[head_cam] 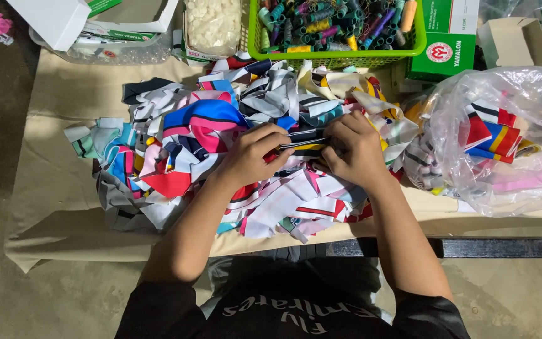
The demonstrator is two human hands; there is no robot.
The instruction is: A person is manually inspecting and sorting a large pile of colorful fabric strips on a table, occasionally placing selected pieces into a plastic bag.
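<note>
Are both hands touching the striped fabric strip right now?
Touching. The head view shows the left hand and right hand pinching the striped fabric strip from either end, above the scrap pile.

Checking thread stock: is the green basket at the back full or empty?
Full. The green basket is packed to the rim with thread spools in many colours.

Green basket (337,58) cut by top edge; striped strip (305,145) partly hidden under hands.

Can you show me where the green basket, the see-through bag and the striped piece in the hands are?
green basket (252,37), head view, left wall.
clear plastic bag (534,94), head view, upper side.
striped fabric strip (305,145), head view, middle.
</note>
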